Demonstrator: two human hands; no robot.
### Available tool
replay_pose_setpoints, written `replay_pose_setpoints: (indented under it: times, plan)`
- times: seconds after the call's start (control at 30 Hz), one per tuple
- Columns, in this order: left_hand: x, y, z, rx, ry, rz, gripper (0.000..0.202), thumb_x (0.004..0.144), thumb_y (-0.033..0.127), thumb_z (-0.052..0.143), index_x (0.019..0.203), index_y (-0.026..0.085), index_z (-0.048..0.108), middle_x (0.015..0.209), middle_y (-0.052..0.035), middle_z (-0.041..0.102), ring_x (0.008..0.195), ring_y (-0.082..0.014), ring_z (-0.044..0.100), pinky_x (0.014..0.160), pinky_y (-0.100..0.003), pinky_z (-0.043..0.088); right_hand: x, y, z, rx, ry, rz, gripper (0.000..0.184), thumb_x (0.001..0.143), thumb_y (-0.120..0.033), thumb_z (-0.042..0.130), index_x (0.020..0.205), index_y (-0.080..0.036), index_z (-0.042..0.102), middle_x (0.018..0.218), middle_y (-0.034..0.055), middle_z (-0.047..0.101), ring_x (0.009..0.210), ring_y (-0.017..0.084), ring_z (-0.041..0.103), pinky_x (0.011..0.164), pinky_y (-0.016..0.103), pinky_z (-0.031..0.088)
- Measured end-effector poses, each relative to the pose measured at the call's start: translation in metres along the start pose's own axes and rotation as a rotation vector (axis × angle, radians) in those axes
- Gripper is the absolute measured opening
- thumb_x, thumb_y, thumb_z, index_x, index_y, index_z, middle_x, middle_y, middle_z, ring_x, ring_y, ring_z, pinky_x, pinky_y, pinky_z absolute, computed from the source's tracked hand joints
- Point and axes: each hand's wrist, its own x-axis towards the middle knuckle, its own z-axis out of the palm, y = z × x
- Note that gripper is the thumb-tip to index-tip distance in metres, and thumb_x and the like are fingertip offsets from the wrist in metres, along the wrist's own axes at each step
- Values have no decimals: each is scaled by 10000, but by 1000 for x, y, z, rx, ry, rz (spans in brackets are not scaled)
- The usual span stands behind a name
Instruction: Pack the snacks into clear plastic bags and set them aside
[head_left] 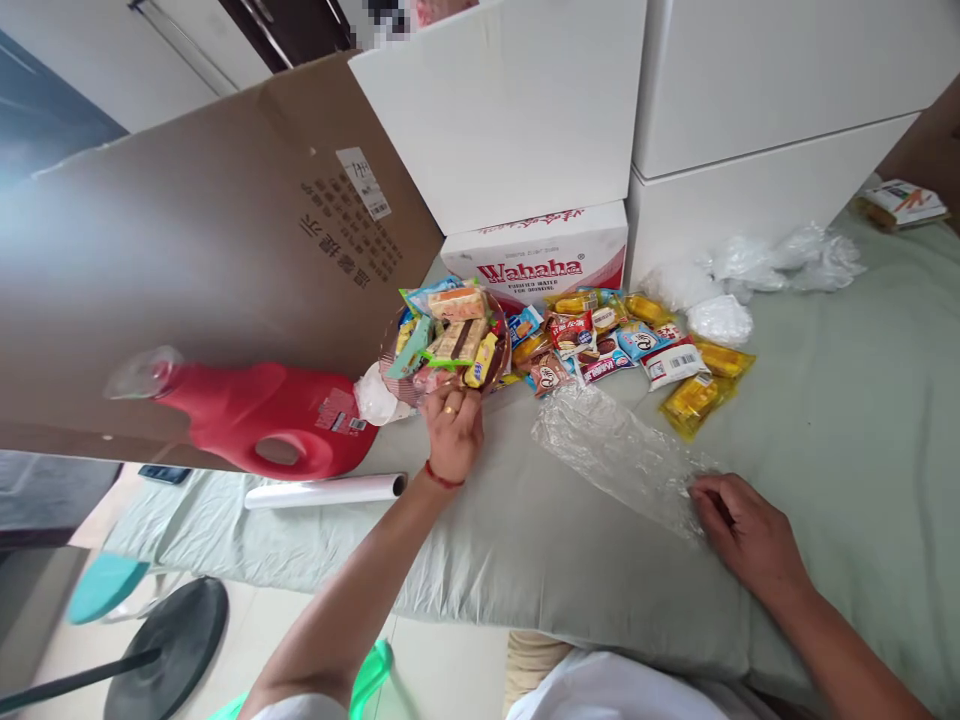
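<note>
A round striped bowl [388,372] heaped with wrapped snacks [459,342] stands at the middle of the cloth-covered surface. My left hand [454,428], with a ring and a red wrist cord, is closed at the bowl's near rim; its fingertips are partly hidden. A crumpled clear plastic bag [615,445] stretches across the green cloth. Its near right end is pinched in my right hand [744,528]. Right of the bowl lies a loose pile of wrapped snacks [571,335], with yellow packets [694,400] at its right end.
A red jug [277,415] lies on its side at left, beside a white roll [322,491]. Behind stand a large cardboard sheet [225,250], a Wahaha water carton [536,250] and white boxes [510,110]. Crumpled clear bags [780,262] lie at back right.
</note>
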Motion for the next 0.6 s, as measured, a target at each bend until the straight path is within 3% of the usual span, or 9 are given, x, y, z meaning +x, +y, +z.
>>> replay_pose_setpoints:
  times: [0.1, 0.2, 0.27, 0.37, 0.5, 0.6]
  plan:
    - [-10, 35, -19, -127, 31, 138, 37, 887, 259, 659, 892, 254, 696, 828, -74, 656, 990, -290, 604, 947, -456, 432, 1, -1, -1, 22, -5, 11, 218, 973, -390, 480, 898, -258, 637, 830, 25, 685, 685, 183, 648, 645, 311, 511]
    - [4, 73, -26, -298, 54, 141, 77, 843, 262, 743, 901, 253, 693, 842, -53, 650, 972, -261, 602, 937, -416, 464, 1, -1, -1, 24, -15, 31, 243, 977, -408, 468, 888, -255, 635, 831, 31, 683, 684, 188, 644, 643, 316, 509]
    - [25, 95, -19, -484, 98, 8, 179, 804, 307, 801, 918, 242, 679, 888, -42, 644, 962, -240, 602, 931, -383, 483, 1, -1, -2, 26, -21, 36, 250, 983, -410, 461, 885, -255, 631, 841, 32, 682, 688, 188, 642, 645, 315, 506]
    - [67, 114, 7, -951, 233, -324, 234, 804, 335, 803, 929, 228, 637, 868, -5, 617, 860, -171, 611, 875, -299, 514, 0, 0, -2, 51, -18, 23, 239, 992, -393, 459, 891, -252, 624, 852, 32, 677, 717, 190, 644, 668, 314, 507]
    - [115, 114, 45, -1471, 356, -734, 122, 933, 181, 580, 812, 191, 587, 844, -14, 667, 886, -117, 652, 947, -243, 518, -2, 3, -1, 75, -34, 10, 214, 1006, -361, 455, 920, -248, 615, 873, 35, 667, 761, 189, 640, 700, 314, 505]
    - [130, 107, 56, -1680, 312, -920, 254, 980, 100, 409, 914, 160, 647, 976, -68, 740, 1070, -125, 676, 1044, -269, 505, -3, 4, -1, 91, -43, 14, 205, 1011, -347, 453, 921, -248, 609, 866, 30, 655, 745, 181, 627, 691, 310, 497]
